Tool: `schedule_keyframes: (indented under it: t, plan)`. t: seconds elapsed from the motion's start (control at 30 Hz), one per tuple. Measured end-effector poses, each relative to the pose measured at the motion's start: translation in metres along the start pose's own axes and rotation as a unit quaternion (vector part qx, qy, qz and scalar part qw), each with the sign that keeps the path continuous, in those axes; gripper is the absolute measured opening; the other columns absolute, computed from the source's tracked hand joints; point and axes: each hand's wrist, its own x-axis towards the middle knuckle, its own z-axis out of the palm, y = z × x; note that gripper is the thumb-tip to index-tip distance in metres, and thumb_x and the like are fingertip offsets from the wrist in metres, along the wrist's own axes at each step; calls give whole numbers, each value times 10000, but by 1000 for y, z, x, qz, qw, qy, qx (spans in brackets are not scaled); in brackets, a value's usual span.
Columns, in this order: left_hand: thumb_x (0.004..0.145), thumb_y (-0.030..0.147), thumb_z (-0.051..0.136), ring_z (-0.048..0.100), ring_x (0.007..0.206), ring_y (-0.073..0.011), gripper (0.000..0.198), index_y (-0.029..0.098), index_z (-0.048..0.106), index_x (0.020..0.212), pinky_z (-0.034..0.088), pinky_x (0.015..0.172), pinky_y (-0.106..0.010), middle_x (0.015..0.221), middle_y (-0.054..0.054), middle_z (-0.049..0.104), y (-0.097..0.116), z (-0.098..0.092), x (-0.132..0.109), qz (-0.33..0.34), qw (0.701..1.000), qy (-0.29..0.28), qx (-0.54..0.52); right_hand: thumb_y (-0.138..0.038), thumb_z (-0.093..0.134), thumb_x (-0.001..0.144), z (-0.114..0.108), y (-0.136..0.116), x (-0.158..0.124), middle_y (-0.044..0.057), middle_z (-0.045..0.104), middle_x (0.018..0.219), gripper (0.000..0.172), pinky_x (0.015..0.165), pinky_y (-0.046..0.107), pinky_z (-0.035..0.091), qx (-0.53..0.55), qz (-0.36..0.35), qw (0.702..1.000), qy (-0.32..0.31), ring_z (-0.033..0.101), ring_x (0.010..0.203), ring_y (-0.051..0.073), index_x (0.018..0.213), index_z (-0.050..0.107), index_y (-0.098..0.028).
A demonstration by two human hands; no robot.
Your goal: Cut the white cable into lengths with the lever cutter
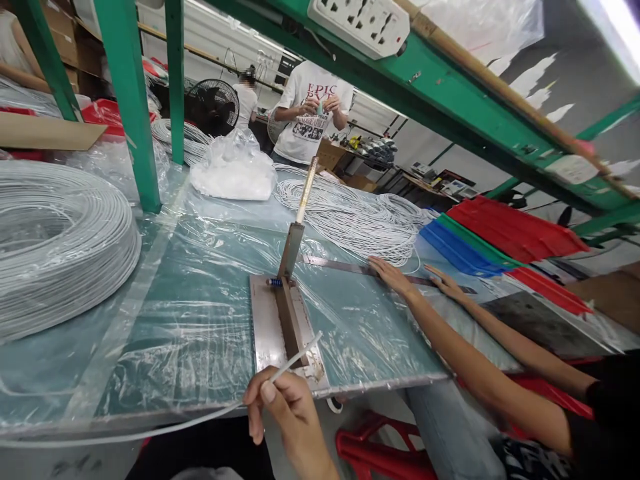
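My right hand (293,413) pinches a thin white cable (200,419) between thumb and fingers, at the front edge of the table. The cable's free end points up and right, over the near end of a bench cutter (260,320). Its other side runs off past the left edge of the view. The cutter has a flat metal base and a raised lever handle (306,190) with a worn grip. A blue spring (274,283) shows near its pivot. My left hand is out of view.
A large cable coil (100,267) lies left, looser coils (350,217) behind. At right, a co-worker's hands (395,277) rest by a metal ruler (340,265). Stacked plastic bins (510,230), a plastic bag (233,170), green posts (125,100) and an overhead beam (450,93) surround the table.
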Motion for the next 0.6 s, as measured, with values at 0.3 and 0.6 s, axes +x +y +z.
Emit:
schedule_keyframes:
  t: [0.3, 0.6]
  plan:
    - [839, 251, 389, 312, 159, -7, 467, 163, 103, 480, 333, 356, -105, 220, 148, 303, -7, 8, -2, -36, 999, 29, 2, -436, 537, 915, 2, -2, -1, 10, 506, 481, 381, 436, 172, 353, -12, 6, 1000, 2, 447, 397, 77, 780, 675, -107]
    - [932, 501, 4, 498, 294, -134, 773, 209, 444, 368, 510, 486, -243, 216, 9, 189, -4, 43, -17, -194, 866, 172, 428, -503, 539, 890, 2, -17, -7, 31, 498, 480, 435, 434, 208, 343, -63, -14, 996, -57, 462, 426, 111, 753, 743, -145]
